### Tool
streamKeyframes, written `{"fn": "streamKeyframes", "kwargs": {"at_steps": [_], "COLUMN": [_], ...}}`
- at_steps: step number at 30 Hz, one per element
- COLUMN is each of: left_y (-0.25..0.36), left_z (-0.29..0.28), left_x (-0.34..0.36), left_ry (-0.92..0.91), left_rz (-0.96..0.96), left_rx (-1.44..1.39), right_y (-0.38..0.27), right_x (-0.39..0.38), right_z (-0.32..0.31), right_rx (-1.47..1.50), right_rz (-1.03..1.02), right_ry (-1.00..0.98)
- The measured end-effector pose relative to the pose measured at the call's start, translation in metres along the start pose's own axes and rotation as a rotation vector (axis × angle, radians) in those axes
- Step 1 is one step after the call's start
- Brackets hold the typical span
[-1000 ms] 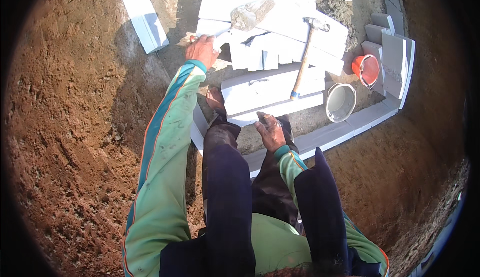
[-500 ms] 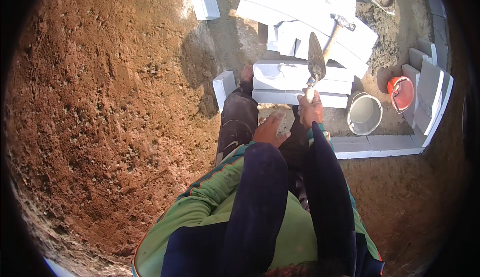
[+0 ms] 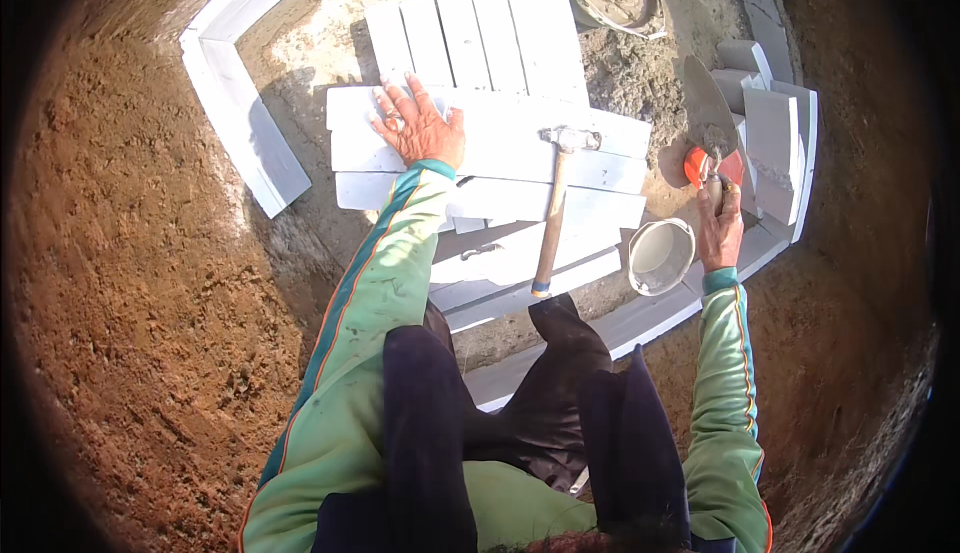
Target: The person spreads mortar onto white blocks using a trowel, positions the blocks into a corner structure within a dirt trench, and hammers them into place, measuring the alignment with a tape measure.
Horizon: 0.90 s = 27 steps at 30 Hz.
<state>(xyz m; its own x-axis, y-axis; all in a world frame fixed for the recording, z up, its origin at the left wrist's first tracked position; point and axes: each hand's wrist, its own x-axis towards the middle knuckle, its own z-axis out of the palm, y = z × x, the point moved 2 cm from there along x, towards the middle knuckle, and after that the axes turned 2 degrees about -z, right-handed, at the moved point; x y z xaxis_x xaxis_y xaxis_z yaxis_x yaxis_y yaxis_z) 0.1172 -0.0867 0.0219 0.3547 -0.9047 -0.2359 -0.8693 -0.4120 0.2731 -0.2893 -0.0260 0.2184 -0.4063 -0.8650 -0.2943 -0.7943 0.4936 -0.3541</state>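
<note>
one masonry trowel (image 3: 712, 108) fills the right hand (image 3: 720, 231); the left hand (image 3: 422, 128) (fingers wide) rests on a white block (image 3: 505, 131).

"Where does this view look from?"

"The wearer's head: it's the left one of two fisheyes, aimed steeply down and slightly forward, with the wooden-handled hammer (image 3: 555, 203) near mid-frame."

"How near is it?"

"Within arm's reach. The green shirt (image 3: 530, 498), below the hammer, is among the parts closest to the lens; the left hand (image 3: 425, 135) falls left of the hammer, the right hand (image 3: 720, 236) right of it."

"And the lens?"

"Wide: white block edging (image 3: 240, 103) left of the hammer bends toward a dark, round rim."
</note>
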Motion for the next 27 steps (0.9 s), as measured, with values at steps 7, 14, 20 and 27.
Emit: {"fn": "streamKeyframes", "kwargs": {"at_steps": [7, 14, 20, 27], "left_y": [0.017, 0.018, 0.027, 0.007], "left_z": [0.034, 0.043, 0.043, 0.035], "left_x": [0.037, 0.042, 0.043, 0.036], "left_ry": [0.08, 0.133, 0.138, 0.146], "left_rz": [-0.113, -0.065, -0.045, -0.074], "left_rx": [0.172, 0.178, 0.154, 0.176], "right_y": [-0.022, -0.014, 0.005, 0.029], "right_x": [0.257, 0.426, 0.459, 0.388], "right_z": [0.087, 0.178, 0.258, 0.196], "right_rx": [-0.639, -0.806, -0.704, 0.387], "right_rz": [-0.195, -0.05, -0.101, 0.127], "right_ry": [0.043, 0.012, -0.218, -0.434]}}
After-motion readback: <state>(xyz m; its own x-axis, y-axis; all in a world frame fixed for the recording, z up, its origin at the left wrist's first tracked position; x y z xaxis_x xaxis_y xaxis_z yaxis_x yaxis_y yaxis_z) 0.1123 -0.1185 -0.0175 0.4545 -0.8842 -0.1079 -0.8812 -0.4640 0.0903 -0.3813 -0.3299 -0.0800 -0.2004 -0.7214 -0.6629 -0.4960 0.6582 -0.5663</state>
